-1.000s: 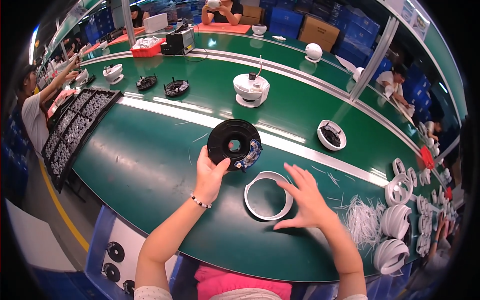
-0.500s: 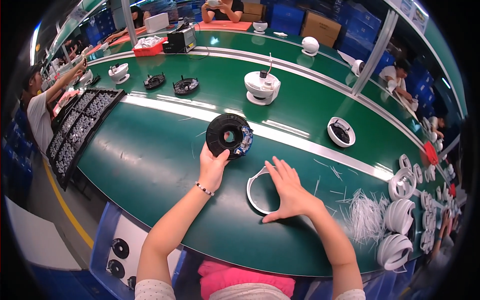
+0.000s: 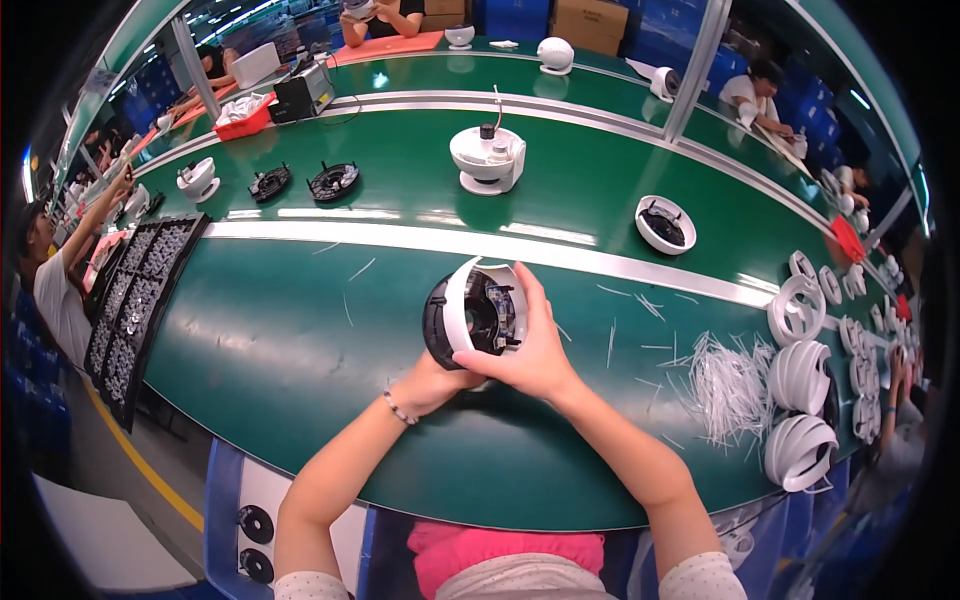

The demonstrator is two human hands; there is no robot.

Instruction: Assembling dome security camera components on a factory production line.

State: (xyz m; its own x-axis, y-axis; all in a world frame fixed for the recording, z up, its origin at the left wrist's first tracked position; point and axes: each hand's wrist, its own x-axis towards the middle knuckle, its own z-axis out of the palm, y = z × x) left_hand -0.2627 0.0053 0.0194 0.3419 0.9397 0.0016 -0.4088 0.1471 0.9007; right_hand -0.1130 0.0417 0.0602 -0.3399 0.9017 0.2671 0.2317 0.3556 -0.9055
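My left hand (image 3: 432, 382) grips the lower edge of a round black part (image 3: 470, 320) with circuit parts inside, held up on edge above the green table (image 3: 290, 340). My right hand (image 3: 530, 350) presses a white ring (image 3: 458, 300) against that black part from the right, fingers wrapped over its top edge. Both hands meet at the middle of the view.
Stacks of white rings (image 3: 800, 400) and a pile of thin white ties (image 3: 725, 385) lie at the right. A white dome unit (image 3: 487, 160) and a white dish (image 3: 665, 223) sit beyond a silver strip. A black tray (image 3: 135, 310) of small parts is left. Other people work around.
My right hand lifted the white ring off the table and brought it onto the black part. Both hands and the part came closer to me.
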